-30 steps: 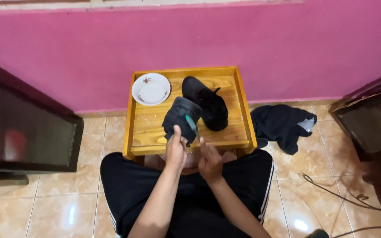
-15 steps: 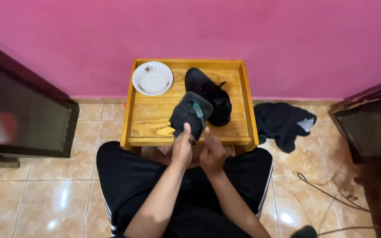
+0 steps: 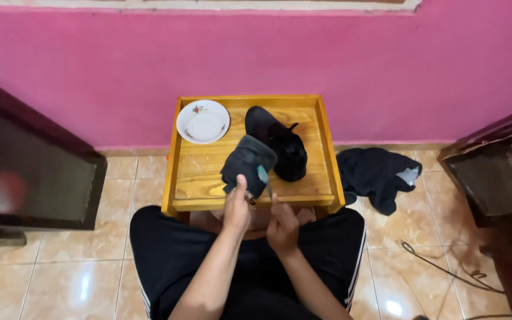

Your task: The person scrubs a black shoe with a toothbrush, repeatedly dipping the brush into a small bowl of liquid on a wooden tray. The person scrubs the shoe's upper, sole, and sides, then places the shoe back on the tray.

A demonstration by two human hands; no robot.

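— While the left hand (image 3: 236,208) grips the black shoe (image 3: 248,165) over the desk's (image 3: 208,178) near edge, is it floppy?

— Light, soft upper, stiffer sole; the right hand (image 3: 281,222) pinches something at its heel, I think.

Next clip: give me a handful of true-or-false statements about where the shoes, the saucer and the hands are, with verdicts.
1. The left hand holds a dark shoe above the wooden tray table. True.
2. The white saucer sits at the table's near right corner. False: it sits at the far left corner.
3. A second black shoe lies on the table. True.
4. The right hand rests on the saucer. False: it is beside the held shoe, near its heel.
5. The dark cloth lies on the table. False: it lies on the tiled floor, right of the table.
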